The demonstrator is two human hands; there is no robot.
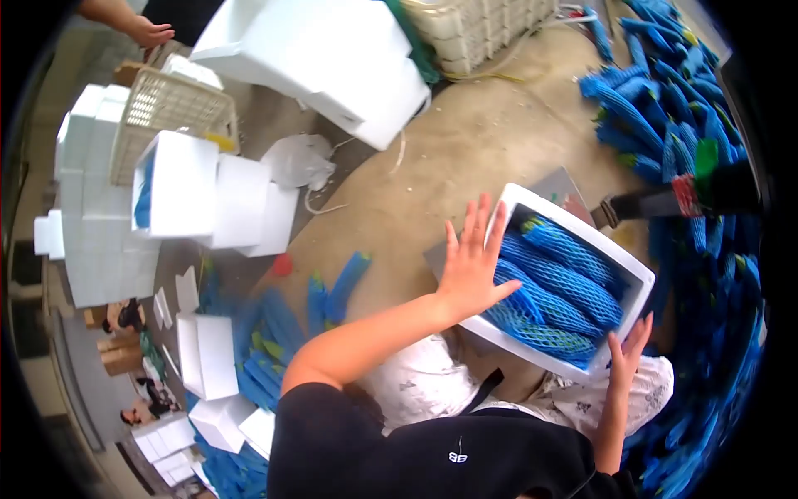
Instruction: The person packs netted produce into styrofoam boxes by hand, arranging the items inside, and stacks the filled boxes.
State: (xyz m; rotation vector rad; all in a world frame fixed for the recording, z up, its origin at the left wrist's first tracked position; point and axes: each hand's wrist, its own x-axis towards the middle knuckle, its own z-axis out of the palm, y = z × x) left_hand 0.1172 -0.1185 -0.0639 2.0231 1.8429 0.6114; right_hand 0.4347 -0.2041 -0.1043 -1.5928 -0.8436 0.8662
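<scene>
A white foam box (528,196) stands on a scale between my knees, tilted in the view. Inside lie several long items in blue mesh sleeves (561,287), side by side, with bits of green showing. My left hand (471,270) is at the box's left side, fingers spread, its thumb over the wall near the blue sleeves. At the lower right corner my right hand (629,349) rests against the outer wall, fingers apart. Neither hand grips anything.
A large heap of blue-sleeved items (665,100) runs down the right side. More blue items (274,333) lie at the left. White foam boxes (187,187), crates (474,37) and a plastic bag (299,160) stand beyond. Another person's hand (150,32) shows at top left.
</scene>
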